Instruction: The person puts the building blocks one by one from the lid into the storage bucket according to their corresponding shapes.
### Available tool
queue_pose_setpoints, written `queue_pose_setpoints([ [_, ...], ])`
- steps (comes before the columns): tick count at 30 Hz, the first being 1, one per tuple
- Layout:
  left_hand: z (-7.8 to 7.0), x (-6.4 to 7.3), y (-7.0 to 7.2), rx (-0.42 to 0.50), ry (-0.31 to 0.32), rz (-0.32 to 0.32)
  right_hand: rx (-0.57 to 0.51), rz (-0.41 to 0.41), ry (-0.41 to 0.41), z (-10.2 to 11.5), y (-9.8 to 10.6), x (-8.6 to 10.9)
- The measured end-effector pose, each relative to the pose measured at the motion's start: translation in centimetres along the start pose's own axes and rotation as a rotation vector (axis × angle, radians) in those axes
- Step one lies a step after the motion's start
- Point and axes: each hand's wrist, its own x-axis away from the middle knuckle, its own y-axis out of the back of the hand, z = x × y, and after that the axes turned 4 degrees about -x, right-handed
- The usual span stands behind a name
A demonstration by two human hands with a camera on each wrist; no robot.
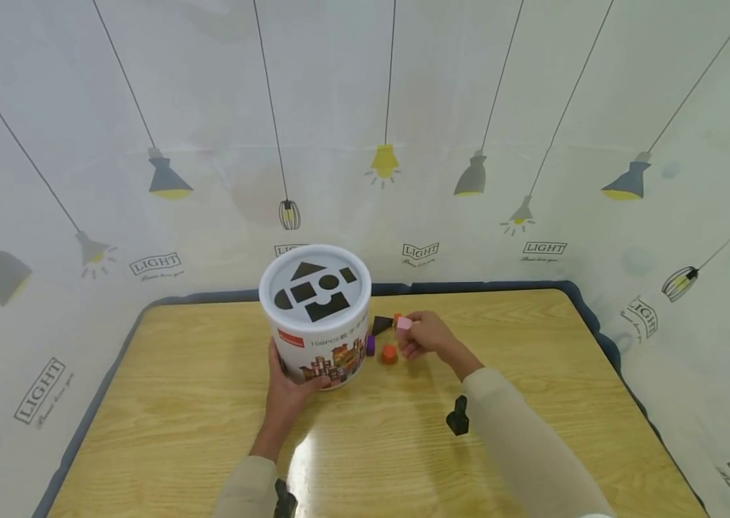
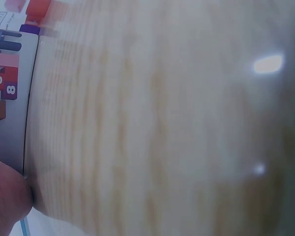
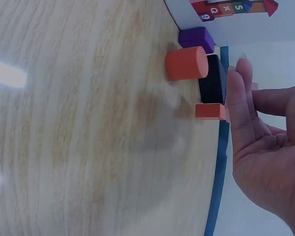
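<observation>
My left hand (image 1: pixel 287 396) holds a white lidded bucket (image 1: pixel 287 349) low on its left side, the thumb across the front and the other fingers mostly hidden behind. Black shapes are printed on the lid, and coloured blocks on the wall. To its right, my right hand (image 1: pixel 428 335) pinches a pink block (image 1: pixel 404 324) above the table. The right wrist view hides most of that block behind the fingers (image 3: pixel 241 105). Near this hand stand an orange cylinder (image 3: pixel 184 64), a black block (image 3: pixel 211 81), a small orange block (image 3: pixel 210 111) and a purple block (image 3: pixel 195 39).
The wood-grain table (image 1: pixel 177 403) reaches back to a pale wall covering (image 1: pixel 339 86) printed with hanging lamps. A dark blue border (image 1: pixel 501 285) runs along the table's far edge. Black wrist devices (image 1: pixel 458 416) sit by both sleeves.
</observation>
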Motion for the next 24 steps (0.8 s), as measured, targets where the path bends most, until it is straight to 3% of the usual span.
queue_pose_setpoints([
  [8, 3.0, -1.0, -0.4, 0.024, -0.008, -0.022, 0.004, 0.007, 0.04, 1.6, -0.2, 0.8],
  [12, 3.5, -1.2, -0.5, 0.012, -0.042, -0.029, -0.008, 0.008, 0.048, 2.5, -0.5, 1.2],
  [18, 3.2, -1.1, -0.4, 0.034, -0.069, -0.027, 0.0, 0.034, 0.072, 3.7, -0.7, 1.7],
  [24, 1.2, -0.3, -0.1, 0.033, -0.063, -0.004, 0.025, 0.038, 0.087, 4.6, -0.9, 2.4],
])
